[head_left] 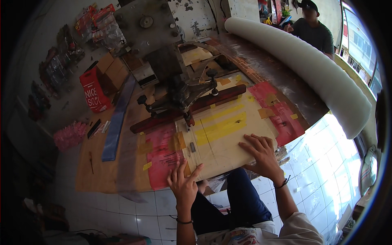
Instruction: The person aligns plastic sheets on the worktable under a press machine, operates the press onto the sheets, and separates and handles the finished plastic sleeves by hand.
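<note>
A pale cardboard-coloured board [222, 139] with yellow tape strips lies on a low work table [102, 171], under a dark wooden bar [163, 116] and a black metal clamp mechanism [183, 96]. My right hand [261, 153] lies flat on the board's near right corner, fingers spread. Over the near left edge of the board sits my left hand [183, 183], fingers apart, beside a red taped patch [163, 157]. Neither hand holds anything.
A long white foam roll [310, 69] lies across the table's far right. A person in a dark shirt [314, 32] sits beyond it. A red box [94, 92] with cartons, a blue plastic strip [116, 122] and pink bags [69, 134] are at the left. White tiled floor is below.
</note>
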Motion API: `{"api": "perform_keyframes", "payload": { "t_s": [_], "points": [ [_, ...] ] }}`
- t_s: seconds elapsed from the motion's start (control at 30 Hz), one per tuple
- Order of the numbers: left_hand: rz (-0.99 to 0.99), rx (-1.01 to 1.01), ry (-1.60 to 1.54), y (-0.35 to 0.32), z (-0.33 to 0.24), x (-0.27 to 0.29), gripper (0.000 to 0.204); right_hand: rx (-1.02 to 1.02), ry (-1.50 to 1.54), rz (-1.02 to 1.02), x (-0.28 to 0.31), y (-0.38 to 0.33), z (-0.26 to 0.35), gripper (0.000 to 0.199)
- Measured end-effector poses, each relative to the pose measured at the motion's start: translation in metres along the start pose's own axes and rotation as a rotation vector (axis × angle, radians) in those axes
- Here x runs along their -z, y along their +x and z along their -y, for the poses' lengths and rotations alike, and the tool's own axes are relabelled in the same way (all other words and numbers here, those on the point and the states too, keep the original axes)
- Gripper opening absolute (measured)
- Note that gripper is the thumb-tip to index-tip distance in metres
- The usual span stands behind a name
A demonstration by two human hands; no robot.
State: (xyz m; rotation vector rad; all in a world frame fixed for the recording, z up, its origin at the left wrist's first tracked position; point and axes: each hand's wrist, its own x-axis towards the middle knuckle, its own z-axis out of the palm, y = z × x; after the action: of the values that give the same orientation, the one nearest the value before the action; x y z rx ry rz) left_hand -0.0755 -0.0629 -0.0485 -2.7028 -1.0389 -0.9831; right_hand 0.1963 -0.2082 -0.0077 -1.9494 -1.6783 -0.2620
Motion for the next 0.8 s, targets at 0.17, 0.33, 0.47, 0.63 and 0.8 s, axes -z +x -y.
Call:
{"api": "perform_keyframes", "payload": {
  "t_s": [0.17,0.33,0.47,0.63,0.8],
  "points": [
    [0.016,0.009,-0.014,0.0,0.001,-0.001,0.079,0.03,0.171,0.196,0.012,0.036,0.0,0.065],
    [0.014,-0.006,-0.026,0.003,-0.002,-0.005,0.081,0.067,0.194,0.189,-0.055,0.096,0.019,0.066],
    [0.032,-0.018,-0.02,0.001,0.002,-0.002,0.084,0.17,-0.045,0.22,-0.075,0.094,0.029,0.071],
    [0.066,0.024,-0.025,0.003,0.003,0.003,0.085,0.139,-0.017,0.305,-0.068,0.1,0.035,0.073],
    [0.064,0.023,-0.058,0.006,0.007,0.0,0.084,0.124,-0.03,0.285,-0.064,0.102,0.036,0.072]
  ]
}}
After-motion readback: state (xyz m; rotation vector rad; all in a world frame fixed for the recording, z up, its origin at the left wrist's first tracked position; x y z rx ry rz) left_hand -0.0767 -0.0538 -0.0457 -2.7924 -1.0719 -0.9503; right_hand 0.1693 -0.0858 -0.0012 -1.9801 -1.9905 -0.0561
